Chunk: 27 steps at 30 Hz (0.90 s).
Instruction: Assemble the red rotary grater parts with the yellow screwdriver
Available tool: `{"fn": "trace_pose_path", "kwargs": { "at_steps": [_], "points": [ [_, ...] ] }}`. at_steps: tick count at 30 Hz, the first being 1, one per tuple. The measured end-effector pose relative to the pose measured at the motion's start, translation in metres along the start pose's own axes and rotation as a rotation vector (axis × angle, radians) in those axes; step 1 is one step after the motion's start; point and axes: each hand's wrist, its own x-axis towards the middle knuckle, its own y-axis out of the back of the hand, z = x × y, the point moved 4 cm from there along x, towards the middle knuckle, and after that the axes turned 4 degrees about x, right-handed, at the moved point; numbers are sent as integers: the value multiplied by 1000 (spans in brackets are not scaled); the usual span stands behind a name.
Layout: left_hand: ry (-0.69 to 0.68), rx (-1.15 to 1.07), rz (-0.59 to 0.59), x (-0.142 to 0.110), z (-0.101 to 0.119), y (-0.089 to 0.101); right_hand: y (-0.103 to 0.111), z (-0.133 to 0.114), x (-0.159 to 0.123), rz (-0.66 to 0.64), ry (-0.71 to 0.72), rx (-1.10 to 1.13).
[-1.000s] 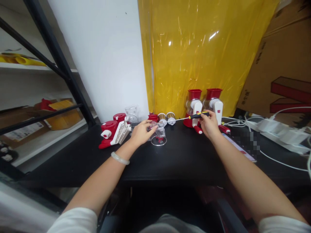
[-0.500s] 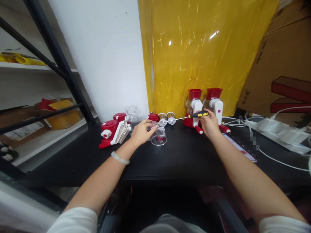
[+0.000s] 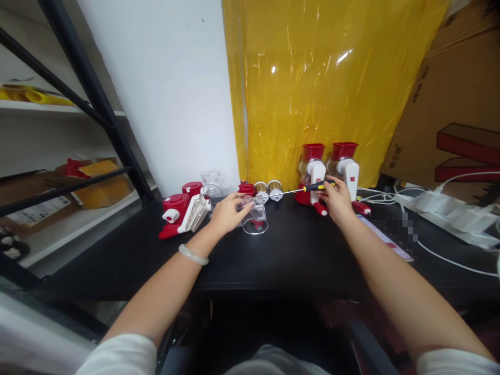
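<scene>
Because the contact point is hidden, alignment matters most

As the left hand (image 3: 228, 213) grasps a clear plastic part (image 3: 258, 213) between thumb and fingers, the right hand (image 3: 336, 200) is closed around the black-and-yellow handle of a screwdriver (image 3: 314, 186). The part is near the middle of the back edge of the worktop (image 3: 297, 260), its wide round rim turned toward the front edge; whether it rests there or is held just above, I cannot tell. The shaft runs nearly level into it, close to the left fingertips, and whether the tip is seated cannot be seen.

To do this well, I would press straight along the shaft and turn in short strokes, since a tilted driver would probably slip toward the thumb. The plastic looks slick, so bracing it against the worktop should stop it twisting; heavy force might crack it. Space beside the handle seems tight: two upright grinders (image 3: 313, 152) stand just behind the right hand, toward the back edge, so small wrist turns would suit.
</scene>
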Motion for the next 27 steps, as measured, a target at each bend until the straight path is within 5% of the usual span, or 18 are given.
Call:
{"fn": "trace_pose_path", "kwargs": {
  "at_steps": [27],
  "points": [
    [-1,-9,-2,0,-2,-1,-6,-4,-2,-45,54,42]
  ]
}}
